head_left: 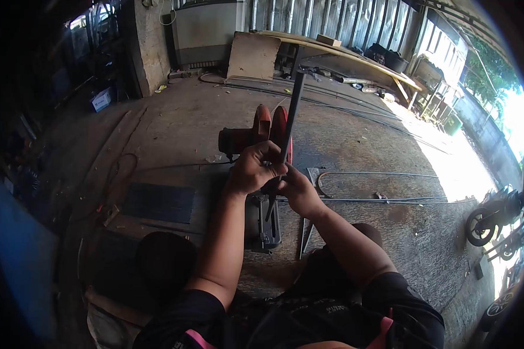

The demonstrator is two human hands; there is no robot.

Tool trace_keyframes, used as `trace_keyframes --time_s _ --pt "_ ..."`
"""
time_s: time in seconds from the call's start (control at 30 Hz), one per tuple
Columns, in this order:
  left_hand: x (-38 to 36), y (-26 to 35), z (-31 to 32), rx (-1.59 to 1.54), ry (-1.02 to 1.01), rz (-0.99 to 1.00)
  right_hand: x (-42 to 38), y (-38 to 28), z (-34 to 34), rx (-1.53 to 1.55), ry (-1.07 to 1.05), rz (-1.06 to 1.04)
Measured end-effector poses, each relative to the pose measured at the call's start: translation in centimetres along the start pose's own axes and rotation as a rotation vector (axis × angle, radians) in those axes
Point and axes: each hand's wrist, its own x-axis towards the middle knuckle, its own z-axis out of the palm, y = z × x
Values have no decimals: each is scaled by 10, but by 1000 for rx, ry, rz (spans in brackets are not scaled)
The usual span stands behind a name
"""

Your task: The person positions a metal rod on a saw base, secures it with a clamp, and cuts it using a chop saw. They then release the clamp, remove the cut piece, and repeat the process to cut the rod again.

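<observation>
Both hands are raised in front of me around a dark, straight metal bar (pixel 294 107) that stands up at a slight tilt. My left hand (pixel 252 170) is closed on the bar at its lower part, with thumb and fingers pinched. Just below and to the right, my right hand (pixel 301 192) is also closed on it, some of its fingers hidden. Behind the hands stands a chop saw with a red guard (pixel 262 119) and a dark motor. Its dark base (pixel 269 237) shows on the floor beneath my wrists.
Long thin metal rods (pixel 384 200) lie on the concrete floor to the right, some bent into a loop. A dark flat sheet (pixel 159 202) lies at left. Farther back are a brown board (pixel 254 56) and a long plank (pixel 355 57). Small wheels (pixel 481 227) stand at the right edge.
</observation>
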Motion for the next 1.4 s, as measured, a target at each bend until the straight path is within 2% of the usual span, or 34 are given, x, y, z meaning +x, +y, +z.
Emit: trace_keyframes --time_s 0.17,0.23,0.33,0.43,0.47,0.53,0.57,0.63,0.67,0.73,0.77,0.8,0.83,0.87,0.9,0.93,1.0,1.07,1.1,1.17,1.2,1.27,1.3,1.33,1.4 --pt "0 2 1 10 50 -36 2 10 -2 -54 12 34" --pt "2 0 1 110 183 29 4 7 0 -110 34 22" --pt "7 -4 -10 219 305 13 16 -10 -5 -214 -53 194" --pt "17 -7 -18 48 513 -69 37 -22 6 -143 -48 289" --pt "21 -13 -29 82 573 -161 43 -26 11 -126 -50 315" --pt "18 -20 -47 66 579 -255 63 -34 21 207 -76 435" --pt "17 -20 -52 74 584 -248 75 -30 26 207 -87 430" --pt "16 -17 -59 -133 811 -367 95 -18 38 431 -108 417" --pt "14 -10 -59 -129 811 -355 105 -18 45 427 -116 409" --pt "5 1 -57 -252 881 -433 118 -17 58 852 -165 575" --pt "6 -3 -61 -253 882 -422 123 -26 71 945 -58 623" --pt "6 -15 -68 -379 940 -391 126 -27 77 938 -67 619" --pt "6 -27 -74 -505 992 -357 130 -29 82 1071 -71 641" --pt "3 -38 -78 -501 989 -346 133 -31 88 1205 -74 662" --pt "0 -46 -77 -607 883 -149 143 -23 93 1268 -32 638" --pt "-1 -53 -78 -640 853 -67 147 -17 93 1267 -40 633" --pt "-2 -59 -77 -713 778 95 149 -17 99 1300 124 577" --pt "-5 -62 -77 -709 777 151 146 -16 101 1314 139 582" --pt "-7 -62 -79 -709 775 167 142 -16 101 1232 106 571" --pt "-16 -54 -93 -755 850 -272 126 -16 101 1149 79 558" --pt "-18 -49 -96 -755 843 -270 114 -19 94 924 8 579" --pt "-14 -36 -97 -486 695 -301 92 -25 73 461 -122 563" --pt "-8 -29 -89 -490 745 -272 82 -23 58 225 -176 531" --pt "-6 -20 -77 -488 726 -260 74 -22 45 215 -171 511" --pt "-4 -8 -49 -17 584 -182 59 -23 19 -313 -171 396"
